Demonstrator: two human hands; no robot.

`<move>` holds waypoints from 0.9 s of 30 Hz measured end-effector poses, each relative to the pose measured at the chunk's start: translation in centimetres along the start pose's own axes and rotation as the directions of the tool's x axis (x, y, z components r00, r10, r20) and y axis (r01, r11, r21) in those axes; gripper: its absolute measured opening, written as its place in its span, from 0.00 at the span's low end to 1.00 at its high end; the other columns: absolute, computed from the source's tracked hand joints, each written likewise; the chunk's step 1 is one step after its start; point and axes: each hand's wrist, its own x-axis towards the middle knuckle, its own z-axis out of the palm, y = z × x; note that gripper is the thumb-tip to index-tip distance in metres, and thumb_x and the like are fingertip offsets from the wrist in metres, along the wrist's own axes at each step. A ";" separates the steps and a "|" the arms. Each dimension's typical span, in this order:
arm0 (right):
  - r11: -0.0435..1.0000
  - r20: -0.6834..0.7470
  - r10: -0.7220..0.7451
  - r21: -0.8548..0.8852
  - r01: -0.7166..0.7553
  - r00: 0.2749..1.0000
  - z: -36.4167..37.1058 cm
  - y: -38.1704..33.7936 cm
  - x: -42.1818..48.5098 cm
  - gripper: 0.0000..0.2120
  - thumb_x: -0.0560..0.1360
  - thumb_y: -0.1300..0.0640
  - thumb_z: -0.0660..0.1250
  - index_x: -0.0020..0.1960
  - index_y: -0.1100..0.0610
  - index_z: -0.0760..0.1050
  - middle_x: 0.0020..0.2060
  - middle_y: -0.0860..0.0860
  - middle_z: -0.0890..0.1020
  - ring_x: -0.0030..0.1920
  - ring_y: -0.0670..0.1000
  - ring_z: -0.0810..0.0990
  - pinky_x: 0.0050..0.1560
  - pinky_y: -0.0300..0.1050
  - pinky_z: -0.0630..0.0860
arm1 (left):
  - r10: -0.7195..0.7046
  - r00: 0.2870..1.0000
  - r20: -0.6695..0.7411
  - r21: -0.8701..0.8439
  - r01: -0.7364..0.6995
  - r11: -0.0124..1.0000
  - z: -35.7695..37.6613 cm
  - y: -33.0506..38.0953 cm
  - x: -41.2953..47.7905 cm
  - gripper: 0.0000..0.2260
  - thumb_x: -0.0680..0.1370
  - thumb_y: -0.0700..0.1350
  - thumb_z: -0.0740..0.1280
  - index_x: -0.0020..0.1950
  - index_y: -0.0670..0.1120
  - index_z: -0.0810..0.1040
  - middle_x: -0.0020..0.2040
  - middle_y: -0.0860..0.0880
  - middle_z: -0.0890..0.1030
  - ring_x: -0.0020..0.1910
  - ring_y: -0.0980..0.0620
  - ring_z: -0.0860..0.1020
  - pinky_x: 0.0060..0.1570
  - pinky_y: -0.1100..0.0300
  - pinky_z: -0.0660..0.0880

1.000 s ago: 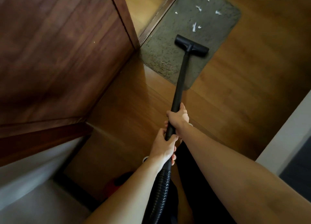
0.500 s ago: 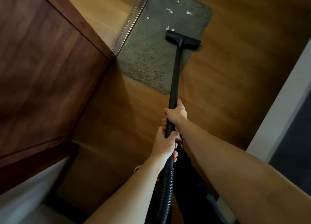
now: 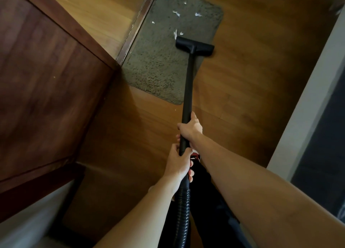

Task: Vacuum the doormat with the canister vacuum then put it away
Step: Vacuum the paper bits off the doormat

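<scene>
Grey shaggy doormat [image 3: 160, 65]: black floor nozzle [image 3: 194, 46] at right edge, white scraps [image 3: 176, 13] beyond; left hand [image 3: 178, 163], right hand [image 3: 190, 129] clenched around black wand [image 3: 188, 91].

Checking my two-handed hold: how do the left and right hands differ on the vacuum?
The right hand sits farther along the rigid wand, nearer the doormat; the left hand sits lower, just above the ribbed hose. The right arm reaches farther out than the left. Both hands wrap the tube.

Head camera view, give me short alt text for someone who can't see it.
Both hands, left hand behind right hand, grip a black vacuum wand whose floor nozzle rests on a grey doormat beside white scraps on a wooden floor.
</scene>
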 end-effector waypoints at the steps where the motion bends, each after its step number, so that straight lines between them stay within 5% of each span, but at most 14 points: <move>1: 1.000 -0.001 0.004 0.000 -0.004 1.000 0.3 0.4 -0.4 0.38 0.80 0.60 0.66 0.83 0.45 0.51 0.55 0.57 0.83 0.27 0.48 0.82 0.29 0.42 0.80 | 0.002 1.000 0.000 0.004 -0.002 1.000 -0.3 -0.5 -0.2 0.06 0.81 0.47 0.65 0.55 0.46 0.72 0.34 0.46 0.72 0.21 0.51 0.67 0.22 0.61 0.67; 12: 0.997 0.026 0.045 0.060 -0.047 0.999 4.9 6.5 -5.3 0.40 0.81 0.59 0.66 0.83 0.43 0.45 0.55 0.56 0.82 0.31 0.50 0.82 0.27 0.41 0.79 | -0.018 1.000 0.005 0.038 0.018 0.999 -5.7 -7.2 -2.8 0.08 0.81 0.48 0.66 0.56 0.46 0.72 0.34 0.46 0.73 0.22 0.52 0.68 0.22 0.61 0.68; 21: 1.000 0.006 -0.006 0.021 0.006 1.000 7.4 10.4 -6.8 0.38 0.80 0.59 0.66 0.83 0.45 0.50 0.52 0.57 0.83 0.31 0.52 0.83 0.34 0.48 0.84 | -0.001 1.000 0.020 0.032 0.001 0.999 -8.0 -10.7 -4.5 0.08 0.81 0.47 0.66 0.57 0.46 0.72 0.33 0.46 0.73 0.21 0.52 0.68 0.23 0.60 0.67; 27: 1.000 0.013 -0.009 0.027 0.009 1.000 7.8 11.0 -7.8 0.38 0.80 0.60 0.66 0.83 0.46 0.50 0.55 0.58 0.83 0.29 0.50 0.82 0.30 0.43 0.80 | -0.016 1.000 0.025 0.010 0.016 1.000 -8.5 -11.5 -5.2 0.09 0.81 0.48 0.66 0.58 0.46 0.71 0.35 0.45 0.73 0.21 0.52 0.68 0.23 0.60 0.68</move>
